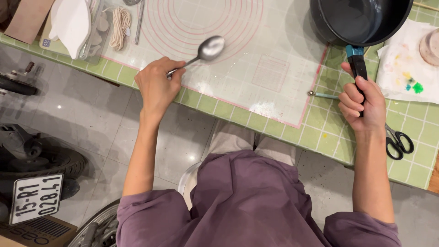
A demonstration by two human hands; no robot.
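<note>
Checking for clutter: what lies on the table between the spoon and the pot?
In the head view, only the bare baking mat lies between the spoon and the pot.

Spoon and pan in your hands.
Your left hand holds a metal spoon; your right hand grips the dark saucepan handle.

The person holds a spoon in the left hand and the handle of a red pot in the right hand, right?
Not quite. The pot is dark, almost black, not red, as the head view shows. The left hand does hold the spoon, and the right hand grips the pot's handle.
</note>
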